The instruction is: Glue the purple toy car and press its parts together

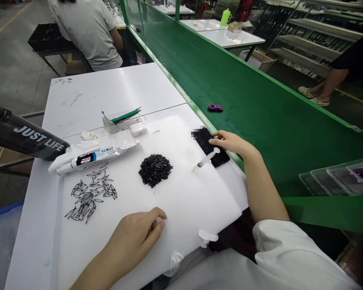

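My left hand (139, 233) rests on the white foam sheet (199, 201), fingers curled and loosely apart, with nothing seen in it. My right hand (230, 141) is at the right edge of a black phone (210, 147), its fingertips over the screen and slightly apart. A small syringe (206, 160) lies across the phone's lower left edge, its tip on the foam. Mid-sheet there is a pile of small black pieces (155, 170). Thin black wire-like loops (92, 193) are spread at the left, below a white tube (99, 156).
A dark bottle (27, 137) leans in from the left. Tweezers (125, 116), a small clear container (110, 125) and a white case (137, 129) lie behind the pile. A purple object (215, 108) is on the green belt (260, 121). A seated person (87, 32) is ahead.
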### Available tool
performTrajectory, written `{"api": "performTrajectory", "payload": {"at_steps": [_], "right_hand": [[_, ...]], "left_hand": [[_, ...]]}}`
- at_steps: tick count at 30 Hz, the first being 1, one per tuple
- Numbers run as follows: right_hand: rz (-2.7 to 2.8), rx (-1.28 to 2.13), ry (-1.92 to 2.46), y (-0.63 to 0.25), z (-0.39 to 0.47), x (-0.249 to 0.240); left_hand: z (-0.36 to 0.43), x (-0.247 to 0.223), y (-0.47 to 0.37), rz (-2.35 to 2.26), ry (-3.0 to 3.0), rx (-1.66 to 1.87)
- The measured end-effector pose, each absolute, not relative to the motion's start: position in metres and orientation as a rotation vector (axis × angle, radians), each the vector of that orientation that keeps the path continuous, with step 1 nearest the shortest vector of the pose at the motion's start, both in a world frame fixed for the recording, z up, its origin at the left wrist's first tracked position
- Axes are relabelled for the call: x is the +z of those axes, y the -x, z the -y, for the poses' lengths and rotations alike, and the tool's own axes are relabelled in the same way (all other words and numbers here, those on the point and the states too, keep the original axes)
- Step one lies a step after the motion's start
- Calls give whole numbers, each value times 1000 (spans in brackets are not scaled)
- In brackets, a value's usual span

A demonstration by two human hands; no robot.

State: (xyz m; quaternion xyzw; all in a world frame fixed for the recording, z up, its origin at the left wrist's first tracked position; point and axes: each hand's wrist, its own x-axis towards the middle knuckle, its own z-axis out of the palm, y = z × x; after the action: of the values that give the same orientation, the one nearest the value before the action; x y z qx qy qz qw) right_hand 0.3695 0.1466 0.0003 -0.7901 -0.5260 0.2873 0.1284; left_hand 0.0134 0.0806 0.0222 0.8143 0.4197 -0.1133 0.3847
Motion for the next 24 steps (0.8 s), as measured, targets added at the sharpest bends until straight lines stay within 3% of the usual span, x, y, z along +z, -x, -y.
{"api": "performTrajectory", "payload": {"at_steps": [7,24], "right_hand": [[1525,753,2347,-367,-149,0],[1483,911,2318,-369,-145,5]], "left_hand": [[-81,23,-13,-1066,-2073,-302],[-81,24,-15,-1073,-2097,-283]]}}
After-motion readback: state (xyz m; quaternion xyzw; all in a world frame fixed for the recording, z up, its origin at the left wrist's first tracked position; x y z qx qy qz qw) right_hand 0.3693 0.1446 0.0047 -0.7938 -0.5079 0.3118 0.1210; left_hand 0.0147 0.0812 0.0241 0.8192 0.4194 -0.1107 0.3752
